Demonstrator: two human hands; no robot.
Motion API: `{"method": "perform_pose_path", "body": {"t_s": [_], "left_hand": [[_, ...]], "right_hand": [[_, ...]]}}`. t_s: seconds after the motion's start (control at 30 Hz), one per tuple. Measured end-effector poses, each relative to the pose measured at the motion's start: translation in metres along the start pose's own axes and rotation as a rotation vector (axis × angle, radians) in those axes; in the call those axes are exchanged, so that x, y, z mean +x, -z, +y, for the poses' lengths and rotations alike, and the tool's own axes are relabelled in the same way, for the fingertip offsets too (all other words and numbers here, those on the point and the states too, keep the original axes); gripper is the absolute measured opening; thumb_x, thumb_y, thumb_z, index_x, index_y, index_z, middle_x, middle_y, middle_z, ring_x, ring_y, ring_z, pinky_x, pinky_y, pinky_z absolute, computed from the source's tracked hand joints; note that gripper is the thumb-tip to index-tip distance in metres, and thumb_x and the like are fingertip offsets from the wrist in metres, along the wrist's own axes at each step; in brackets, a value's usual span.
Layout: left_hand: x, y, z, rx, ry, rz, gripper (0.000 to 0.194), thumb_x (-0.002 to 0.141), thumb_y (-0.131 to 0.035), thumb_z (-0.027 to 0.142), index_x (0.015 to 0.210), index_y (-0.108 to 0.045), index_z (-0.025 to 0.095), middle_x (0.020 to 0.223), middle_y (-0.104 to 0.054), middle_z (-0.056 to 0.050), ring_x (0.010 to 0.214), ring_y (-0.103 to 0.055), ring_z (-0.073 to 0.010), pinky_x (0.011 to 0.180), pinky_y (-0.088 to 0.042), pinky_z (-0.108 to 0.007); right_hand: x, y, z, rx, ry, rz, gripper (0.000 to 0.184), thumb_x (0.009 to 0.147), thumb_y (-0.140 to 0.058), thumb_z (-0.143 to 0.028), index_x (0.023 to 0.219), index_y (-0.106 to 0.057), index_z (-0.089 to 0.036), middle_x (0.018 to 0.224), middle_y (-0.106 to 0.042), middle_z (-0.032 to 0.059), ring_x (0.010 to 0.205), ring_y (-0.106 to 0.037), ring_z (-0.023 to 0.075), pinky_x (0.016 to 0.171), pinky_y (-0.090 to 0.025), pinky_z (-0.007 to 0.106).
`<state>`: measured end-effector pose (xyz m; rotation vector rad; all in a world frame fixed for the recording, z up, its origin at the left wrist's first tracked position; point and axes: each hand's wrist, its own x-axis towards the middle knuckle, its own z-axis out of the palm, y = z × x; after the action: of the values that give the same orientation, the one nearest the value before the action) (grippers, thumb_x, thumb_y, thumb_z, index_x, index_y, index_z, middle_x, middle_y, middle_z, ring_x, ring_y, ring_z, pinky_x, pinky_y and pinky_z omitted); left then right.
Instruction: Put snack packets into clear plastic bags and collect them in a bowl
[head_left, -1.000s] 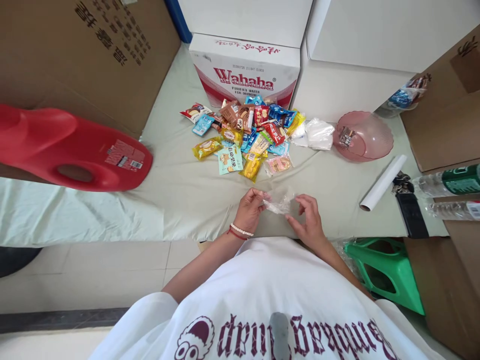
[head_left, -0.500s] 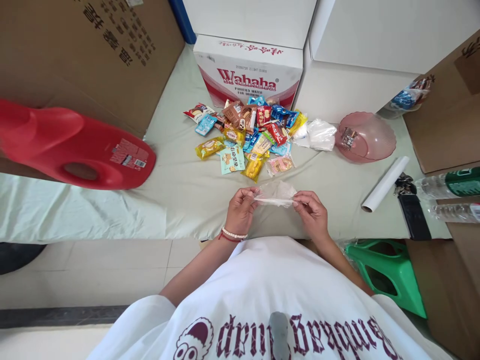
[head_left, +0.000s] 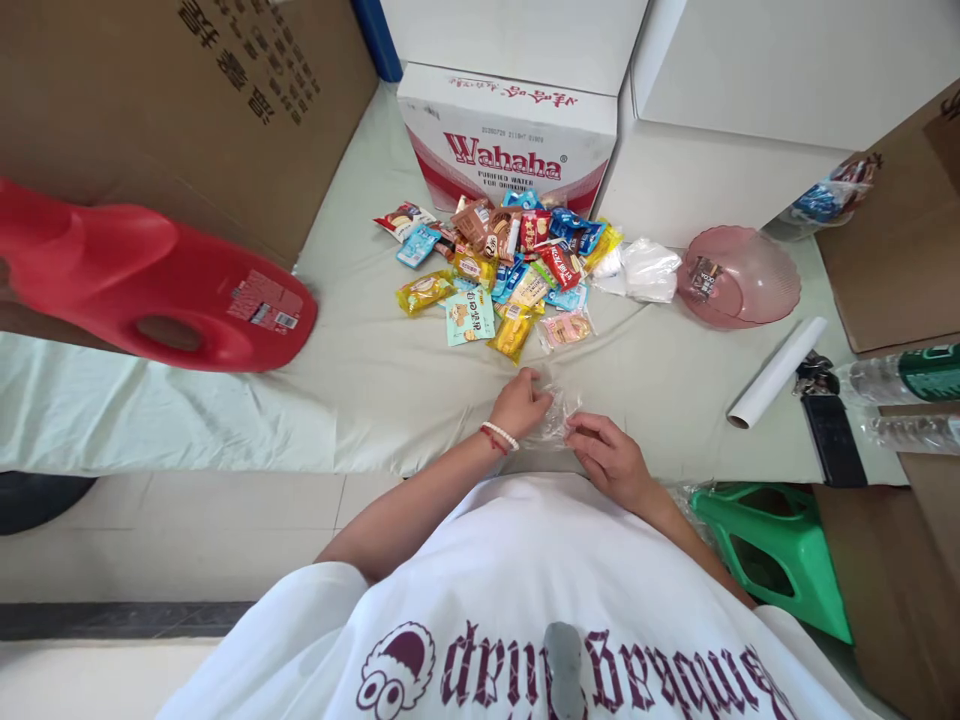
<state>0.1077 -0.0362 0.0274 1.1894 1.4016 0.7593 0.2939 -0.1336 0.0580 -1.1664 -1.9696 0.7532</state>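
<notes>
Between my hands, at the front of the cloth-covered table, is a clear plastic bag (head_left: 553, 418), crumpled and see-through. My left hand (head_left: 521, 402), with a bead bracelet on its wrist, pinches the bag's left side. On the opposite side, the fingertips of my right hand (head_left: 609, 452) are closed on the bag's edge. Just beyond lies a heap of small wrapped snacks (head_left: 517, 262) in many colours. Nearest to the bag are a pink packet (head_left: 566, 328) and a yellow one (head_left: 513, 332).
White plastic bags (head_left: 646, 268) lie beside a pink bowl (head_left: 739, 280) holding one packet. Right of them are a white roll (head_left: 777, 374), a black phone-like object (head_left: 832, 440) and bottles (head_left: 919, 378). A red jug (head_left: 255, 310) stands left; a Wahaha carton (head_left: 510, 140) is behind.
The bag was stretched flat between both hands; now it is bunched and lower. My left hand has moved right and turned inward, and my right hand has come down towards my body.
</notes>
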Motion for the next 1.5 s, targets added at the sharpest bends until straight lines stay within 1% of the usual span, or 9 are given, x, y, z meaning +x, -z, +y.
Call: {"method": "perform_pose_path", "body": {"t_s": [0.07, 0.27, 0.47, 0.63, 0.8, 0.97, 1.07, 1.23, 1.5], "left_hand": [[0.008, -0.007, -0.002, -0.038, -0.006, 0.010, 0.009, 0.075, -0.069, 0.024, 0.074, -0.062, 0.020, 0.065, -0.057, 0.002, 0.067, -0.052, -0.0169, 0.070, -0.040, -0.029], [-0.002, -0.005, 0.004, -0.079, -0.143, 0.061, 0.039, 0.090, -0.058, 0.049, 0.064, -0.054, 0.020, 0.057, -0.038, 0.005, 0.059, -0.035, -0.0129, 0.061, -0.030, -0.027], [-0.022, -0.008, 0.012, -0.150, -0.161, -0.026, 0.051, 0.089, -0.055, 0.068, 0.074, -0.067, 0.021, 0.056, -0.042, 0.003, 0.057, -0.038, -0.0136, 0.058, -0.030, -0.027], [-0.018, -0.003, -0.002, -0.362, -0.043, 0.065, 0.057, 0.086, -0.054, 0.076, 0.087, -0.068, 0.020, 0.056, -0.041, 0.004, 0.051, -0.034, -0.0118, 0.050, -0.027, -0.027], [-0.009, 0.010, -0.020, -0.463, 0.112, 0.172, 0.054, 0.088, -0.056, 0.070, 0.090, -0.067, 0.018, 0.058, -0.044, 0.004, 0.051, -0.036, -0.0109, 0.046, -0.026, -0.025], [-0.009, 0.014, -0.024, -0.486, 0.144, 0.091, 0.060, 0.090, -0.052, 0.072, 0.106, -0.070, 0.016, 0.058, -0.044, 0.005, 0.049, -0.035, -0.0100, 0.044, -0.024, -0.023], [-0.014, 0.012, -0.020, -0.499, 0.124, -0.049, 0.068, 0.088, -0.052, 0.075, 0.114, -0.069, 0.015, 0.063, -0.049, 0.003, 0.052, -0.038, -0.0099, 0.044, -0.025, -0.022], [-0.022, 0.012, -0.013, -0.519, 0.168, -0.192, 0.082, 0.085, -0.051, 0.080, 0.131, -0.064, 0.014, 0.056, -0.042, 0.005, 0.046, -0.029, -0.0090, 0.042, -0.019, -0.024], [-0.021, 0.023, -0.017, -0.438, 0.119, -0.182, 0.065, 0.085, -0.058, 0.071, 0.119, -0.068, 0.016, 0.058, -0.044, 0.006, 0.047, -0.027, -0.0084, 0.045, -0.022, -0.024]], "right_hand": [[-0.007, 0.002, 0.000, -0.011, 0.002, -0.034, 0.024, 0.099, -0.052, -0.023, 0.110, -0.073, -0.027, 0.123, -0.066, 0.0115, 0.107, -0.067, 0.0197, 0.087, -0.060, 0.036], [-0.023, 0.022, 0.011, 0.132, -0.278, 0.107, 0.020, 0.099, -0.056, -0.033, 0.110, -0.070, -0.026, 0.108, -0.069, 0.0087, 0.094, -0.066, 0.0202, 0.078, -0.057, 0.035], [0.018, 0.015, 0.018, 0.309, -0.575, 0.191, 0.057, 0.084, -0.071, -0.050, 0.132, -0.056, -0.024, 0.119, -0.066, 0.0089, 0.073, -0.057, 0.0147, 0.059, -0.049, 0.028], [0.043, -0.003, 0.033, 0.556, -0.751, 0.248, 0.037, 0.075, -0.077, -0.051, 0.092, -0.066, -0.020, 0.069, -0.057, -0.0030, 0.055, -0.043, 0.0094, 0.050, -0.035, 0.023], [0.044, -0.004, 0.048, 0.863, -0.986, 0.228, 0.045, 0.061, -0.085, -0.052, 0.081, -0.061, -0.019, 0.064, -0.051, -0.0053, 0.047, -0.027, 0.0045, 0.042, -0.015, 0.020], [0.044, -0.009, 0.043, 0.598, -0.837, 0.331, 0.047, 0.072, -0.077, -0.057, 0.099, -0.061, -0.022, 0.095, -0.062, 0.0014, 0.055, -0.038, 0.0072, 0.046, -0.031, 0.022], [0.054, -0.012, 0.041, 0.369, -0.634, 0.263, 0.072, 0.064, -0.086, -0.044, 0.128, -0.058, -0.027, 0.128, -0.060, 0.0064, 0.062, -0.044, 0.0081, 0.059, -0.043, 0.026], [0.081, -0.007, 0.046, 0.479, -0.597, 0.203, 0.031, 0.076, -0.074, -0.047, 0.091, -0.071, -0.020, 0.079, -0.065, -0.0002, 0.062, -0.048, 0.0113, 0.061, -0.040, 0.026], [0.078, 0.002, 0.050, 0.883, -0.893, 0.222, 0.043, 0.058, -0.089, -0.043, 0.083, -0.063, -0.021, 0.059, -0.045, -0.0089, 0.048, -0.027, 0.0050, 0.043, -0.016, 0.021]]}}
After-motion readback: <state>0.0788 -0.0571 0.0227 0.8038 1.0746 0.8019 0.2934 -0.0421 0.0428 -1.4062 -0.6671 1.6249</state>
